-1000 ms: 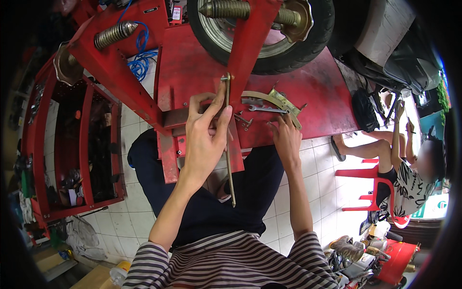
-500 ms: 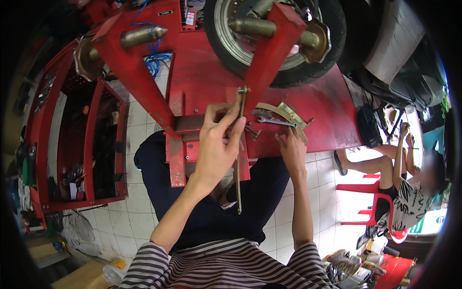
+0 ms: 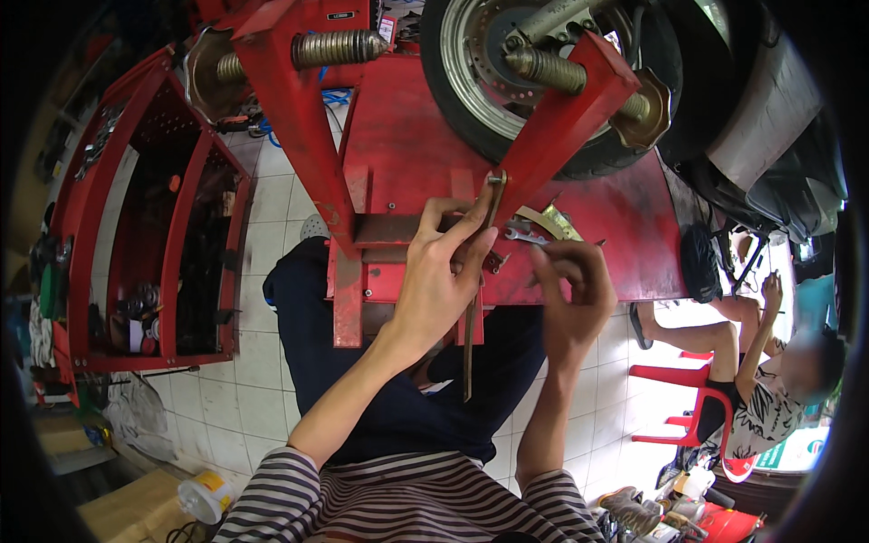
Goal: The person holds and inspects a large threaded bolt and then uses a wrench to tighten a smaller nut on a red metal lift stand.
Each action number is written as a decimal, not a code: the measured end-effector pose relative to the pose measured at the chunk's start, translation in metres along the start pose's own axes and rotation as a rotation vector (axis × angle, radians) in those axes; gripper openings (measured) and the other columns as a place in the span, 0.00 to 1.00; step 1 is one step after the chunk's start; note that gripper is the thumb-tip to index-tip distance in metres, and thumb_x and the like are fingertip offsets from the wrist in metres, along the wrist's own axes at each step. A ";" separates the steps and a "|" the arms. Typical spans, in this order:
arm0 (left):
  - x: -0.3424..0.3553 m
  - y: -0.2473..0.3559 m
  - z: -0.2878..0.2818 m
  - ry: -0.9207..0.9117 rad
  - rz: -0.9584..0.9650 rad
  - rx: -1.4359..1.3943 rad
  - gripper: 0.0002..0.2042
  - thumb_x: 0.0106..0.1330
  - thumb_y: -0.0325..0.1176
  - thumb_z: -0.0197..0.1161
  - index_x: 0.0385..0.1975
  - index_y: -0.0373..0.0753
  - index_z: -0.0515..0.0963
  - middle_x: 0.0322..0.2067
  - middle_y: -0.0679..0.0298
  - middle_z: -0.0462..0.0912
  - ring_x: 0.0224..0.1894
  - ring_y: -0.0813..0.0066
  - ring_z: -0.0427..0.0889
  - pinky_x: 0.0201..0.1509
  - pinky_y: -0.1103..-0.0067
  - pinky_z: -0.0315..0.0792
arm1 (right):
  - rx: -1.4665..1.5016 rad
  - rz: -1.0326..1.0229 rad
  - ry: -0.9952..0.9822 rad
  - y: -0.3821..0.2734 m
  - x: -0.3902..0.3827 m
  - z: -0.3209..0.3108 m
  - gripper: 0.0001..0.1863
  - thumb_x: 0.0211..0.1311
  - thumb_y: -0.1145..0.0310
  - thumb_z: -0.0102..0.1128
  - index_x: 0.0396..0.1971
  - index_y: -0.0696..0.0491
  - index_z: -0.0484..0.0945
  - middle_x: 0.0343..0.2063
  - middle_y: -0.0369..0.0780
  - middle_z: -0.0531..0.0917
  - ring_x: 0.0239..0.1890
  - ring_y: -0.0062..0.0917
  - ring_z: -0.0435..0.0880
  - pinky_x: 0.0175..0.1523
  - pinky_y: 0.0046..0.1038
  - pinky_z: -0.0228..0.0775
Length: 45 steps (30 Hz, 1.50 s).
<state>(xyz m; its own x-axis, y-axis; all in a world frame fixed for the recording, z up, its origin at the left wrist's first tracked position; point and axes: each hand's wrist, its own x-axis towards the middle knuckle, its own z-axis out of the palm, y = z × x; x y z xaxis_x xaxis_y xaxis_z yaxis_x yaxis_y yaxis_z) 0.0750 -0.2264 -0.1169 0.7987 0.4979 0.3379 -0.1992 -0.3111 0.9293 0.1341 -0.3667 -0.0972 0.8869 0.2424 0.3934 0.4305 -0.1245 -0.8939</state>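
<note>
The left hand (image 3: 436,276) pinched a long, narrow strip (image 3: 468,357) of metal. Its thumb (image 3: 481,246) pressed on the strip from the near side, while the index finger (image 3: 472,217) lay stretched along the upper part, its tip up by a small bolt (image 3: 497,178) at the top end. The other fingers were bent in behind, and how much they touched could not be told. The strip stood almost upright, its top leaning slightly right, close in front of the right post (image 3: 561,118) of a red stand; its lower end hung free over the gap between the person's legs (image 3: 308,312).

The right hand (image 3: 584,294) was raised near the counter's front edge, blurred. Its fingers were loosely curled, with a gap showing between thumb and palm; whether the fingertips met or held anything could not be told. Just beyond them on the red counter (image 3: 398,118) lay a wrench (image 3: 525,235), next to a curved strip (image 3: 538,219) and a yellowish bracket (image 3: 563,223). A few small bolts (image 3: 496,262) lay near the left thumb. Farther back stood a wheel (image 3: 471,100), partly behind the right post.
</note>
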 end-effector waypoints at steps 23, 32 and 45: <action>0.000 -0.012 -0.004 -0.031 0.073 -0.032 0.18 0.61 0.19 0.61 0.52 0.36 0.79 0.53 0.50 0.70 0.44 0.51 0.82 0.34 0.69 0.80 | -0.286 -0.497 0.367 -0.017 0.026 0.084 0.19 0.49 0.80 0.76 0.41 0.56 0.78 0.18 0.34 0.85 0.24 0.14 0.84 0.38 0.15 0.73; 0.000 -0.010 -0.004 -0.031 0.062 0.005 0.18 0.60 0.17 0.60 0.51 0.34 0.79 0.52 0.51 0.70 0.42 0.52 0.82 0.34 0.69 0.79 | -0.331 -0.592 0.431 -0.007 0.031 0.081 0.24 0.45 0.79 0.78 0.43 0.55 0.76 0.37 0.39 0.80 0.32 0.22 0.78 0.32 0.23 0.68; 0.003 0.000 0.000 0.031 0.133 0.059 0.13 0.69 0.20 0.58 0.51 0.27 0.77 0.48 0.52 0.72 0.34 0.63 0.86 0.33 0.73 0.81 | 0.349 -0.227 0.015 0.000 0.050 0.068 0.48 0.50 0.83 0.72 0.63 0.54 0.45 0.58 0.48 0.65 0.55 0.36 0.79 0.54 0.31 0.77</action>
<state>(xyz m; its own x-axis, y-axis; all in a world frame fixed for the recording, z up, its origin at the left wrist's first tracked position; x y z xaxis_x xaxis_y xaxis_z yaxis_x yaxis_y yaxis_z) 0.0773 -0.2253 -0.1163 0.7494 0.4738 0.4625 -0.2671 -0.4228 0.8660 0.1667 -0.2893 -0.0924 0.7797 0.2114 0.5893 0.5348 0.2645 -0.8025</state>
